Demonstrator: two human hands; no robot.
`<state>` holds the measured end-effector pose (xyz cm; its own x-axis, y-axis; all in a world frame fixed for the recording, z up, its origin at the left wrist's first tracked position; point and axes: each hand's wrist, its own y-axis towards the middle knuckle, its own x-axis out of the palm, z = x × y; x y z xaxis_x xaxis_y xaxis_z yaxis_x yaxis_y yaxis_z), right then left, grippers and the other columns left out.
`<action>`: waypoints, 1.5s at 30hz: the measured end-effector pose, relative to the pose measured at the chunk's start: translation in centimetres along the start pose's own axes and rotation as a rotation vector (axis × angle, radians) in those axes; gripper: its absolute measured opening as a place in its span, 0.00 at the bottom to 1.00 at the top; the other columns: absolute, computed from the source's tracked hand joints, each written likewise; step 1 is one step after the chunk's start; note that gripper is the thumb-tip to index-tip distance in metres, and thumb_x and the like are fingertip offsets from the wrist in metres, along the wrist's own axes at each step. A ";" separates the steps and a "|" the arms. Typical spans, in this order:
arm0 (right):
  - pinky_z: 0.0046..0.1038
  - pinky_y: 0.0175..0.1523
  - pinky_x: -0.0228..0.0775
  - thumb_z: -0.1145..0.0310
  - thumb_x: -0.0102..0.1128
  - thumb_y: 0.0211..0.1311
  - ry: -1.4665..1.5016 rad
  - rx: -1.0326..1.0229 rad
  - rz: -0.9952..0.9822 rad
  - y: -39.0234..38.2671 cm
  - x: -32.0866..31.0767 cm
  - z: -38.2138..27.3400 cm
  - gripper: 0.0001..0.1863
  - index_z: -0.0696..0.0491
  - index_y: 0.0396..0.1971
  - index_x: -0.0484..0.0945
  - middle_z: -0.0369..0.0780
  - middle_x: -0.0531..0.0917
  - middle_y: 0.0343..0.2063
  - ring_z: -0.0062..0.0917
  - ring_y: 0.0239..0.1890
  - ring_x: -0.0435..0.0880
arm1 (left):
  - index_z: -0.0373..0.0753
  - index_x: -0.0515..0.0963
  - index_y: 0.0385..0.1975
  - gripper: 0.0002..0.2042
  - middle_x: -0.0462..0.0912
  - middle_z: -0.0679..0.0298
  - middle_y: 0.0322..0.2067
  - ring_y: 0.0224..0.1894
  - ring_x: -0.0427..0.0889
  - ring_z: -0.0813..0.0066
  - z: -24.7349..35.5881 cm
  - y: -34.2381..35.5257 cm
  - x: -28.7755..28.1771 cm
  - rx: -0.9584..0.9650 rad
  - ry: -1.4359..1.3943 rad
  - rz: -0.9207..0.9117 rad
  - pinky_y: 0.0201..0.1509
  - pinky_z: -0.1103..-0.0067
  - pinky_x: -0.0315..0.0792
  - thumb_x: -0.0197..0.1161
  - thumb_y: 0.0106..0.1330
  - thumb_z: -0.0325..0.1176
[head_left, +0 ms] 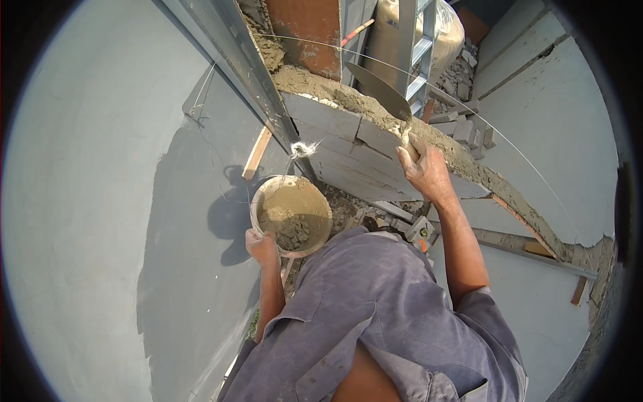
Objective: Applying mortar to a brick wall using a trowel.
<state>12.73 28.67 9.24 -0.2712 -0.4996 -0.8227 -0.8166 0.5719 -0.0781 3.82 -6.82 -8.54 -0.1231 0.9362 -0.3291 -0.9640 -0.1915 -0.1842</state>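
My right hand (pixel 426 167) is closed round the mortar-smeared handle of a trowel; its dark blade (pixel 382 89) reaches forward over the bed of wet mortar (pixel 308 86) on top of a low wall of pale blocks (pixel 318 117). On the lower left, my left hand (pixel 261 248) grips the rim of a pale bucket (pixel 291 208) part-filled with grey mortar, which hangs or rests beside my body; its base is hidden. A frayed white tuft (pixel 303 149) shows just above the bucket, on a thin wire.
A taut string crosses above the wall. Metal channel (pixel 264 87) runs along the grey left wall (pixel 80 187), near a wood batten (pixel 256 153). Beyond are an aluminium ladder (pixel 418 53), a large sack (pixel 385 37), rubble and loose blocks (pixel 465 132). Pale panels (pixel 549 120) lie right.
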 end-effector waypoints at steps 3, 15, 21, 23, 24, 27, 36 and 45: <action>0.42 0.42 0.72 0.62 0.57 0.59 -0.167 -0.047 -0.128 1.5 -0.1 -0.1 0.19 0.61 0.43 0.76 0.55 0.80 0.31 0.51 0.35 0.80 | 0.36 0.70 0.23 0.06 0.71 0.69 0.23 0.25 0.69 0.81 -0.5 0.5 0.5 0.021 0.006 -0.001 0.30 0.82 0.66 0.57 0.47 0.19; 0.31 0.22 0.72 0.61 0.55 0.64 0.607 0.294 -0.192 1.0 2.4 -3.0 0.16 0.61 0.28 0.73 0.43 0.77 0.19 0.27 0.16 0.78 | 0.35 0.66 0.20 0.07 0.68 0.68 0.20 0.23 0.66 0.78 0.4 1.0 0.6 0.041 0.099 -0.037 0.29 0.79 0.65 0.58 0.46 0.20; 0.26 0.16 0.70 0.59 0.52 0.67 0.990 0.336 -0.334 6.8 6.9 -7.8 0.17 0.59 0.28 0.73 0.39 0.77 0.19 0.22 0.13 0.76 | 0.36 0.65 0.19 0.08 0.67 0.69 0.19 0.23 0.65 0.77 0.6 1.5 2.0 0.090 0.112 -0.122 0.28 0.78 0.64 0.58 0.45 0.20; 0.25 0.16 0.70 0.58 0.51 0.68 1.060 0.459 -0.322 7.4 7.3 -8.2 0.17 0.59 0.29 0.73 0.38 0.77 0.19 0.22 0.13 0.76 | 0.36 0.65 0.19 0.08 0.66 0.69 0.19 0.23 0.65 0.76 0.5 1.6 1.7 0.112 0.134 -0.145 0.28 0.78 0.64 0.58 0.44 0.21; 0.25 0.16 0.70 0.58 0.51 0.68 1.061 0.467 -0.318 6.8 7.1 -7.6 0.17 0.59 0.29 0.73 0.38 0.77 0.19 0.22 0.13 0.76 | 0.36 0.64 0.19 0.08 0.66 0.69 0.19 0.23 0.65 0.76 0.4 1.8 1.4 0.126 0.145 -0.147 0.28 0.78 0.63 0.58 0.44 0.21; 0.24 0.15 0.69 0.59 0.50 0.69 1.072 0.525 -0.243 3.1 5.4 -4.1 0.16 0.58 0.32 0.74 0.38 0.77 0.20 0.20 0.13 0.74 | 0.36 0.64 0.18 0.08 0.65 0.68 0.19 0.22 0.64 0.76 -0.5 2.2 0.6 0.092 0.083 -0.167 0.29 0.78 0.63 0.58 0.44 0.21; 0.20 0.13 0.66 0.59 0.47 0.70 1.089 0.690 0.138 -6.3 1.0 3.0 0.18 0.60 0.41 0.73 0.35 0.75 0.19 0.17 0.11 0.71 | 0.35 0.65 0.18 0.07 0.68 0.67 0.19 0.22 0.65 0.75 0.1 3.4 -0.3 0.067 0.123 -0.151 0.29 0.77 0.65 0.57 0.44 0.21; 0.20 0.13 0.66 0.57 0.50 0.68 1.193 0.454 -0.200 -3.8 4.6 -3.6 0.17 0.58 0.39 0.75 0.36 0.76 0.18 0.18 0.12 0.73 | 0.34 0.67 0.20 0.07 0.72 0.65 0.21 0.24 0.69 0.74 0.6 4.0 -1.0 0.126 0.193 -0.197 0.32 0.77 0.67 0.60 0.45 0.22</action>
<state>12.73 21.81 7.77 -0.6418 -0.7362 0.2148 -0.7139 0.4712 -0.5180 -0.04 -8.36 -8.36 0.1042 0.8760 -0.4708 -0.9880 0.0370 -0.1498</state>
